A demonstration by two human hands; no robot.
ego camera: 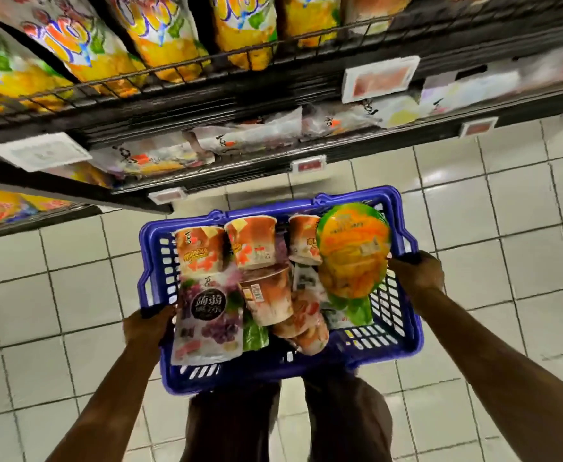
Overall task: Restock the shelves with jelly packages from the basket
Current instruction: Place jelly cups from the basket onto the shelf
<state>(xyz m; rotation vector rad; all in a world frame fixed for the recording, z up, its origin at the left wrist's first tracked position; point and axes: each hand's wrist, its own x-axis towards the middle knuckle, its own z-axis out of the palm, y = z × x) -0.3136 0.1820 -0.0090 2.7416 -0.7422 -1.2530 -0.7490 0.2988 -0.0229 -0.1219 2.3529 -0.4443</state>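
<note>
As left hand (146, 328) and right hand (416, 271) grip the basket (394, 341), orange cups (200, 249) fill it.

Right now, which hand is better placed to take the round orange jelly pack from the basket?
Right. The right hand grips the blue basket rim just beside that pack; the left hand holds the opposite rim, by the grape pouch.

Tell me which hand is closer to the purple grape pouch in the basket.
Left. The left hand grips the rim of the blue basket right beside the grape pouch; the right hand grips the opposite rim, across the cups from it.
</note>
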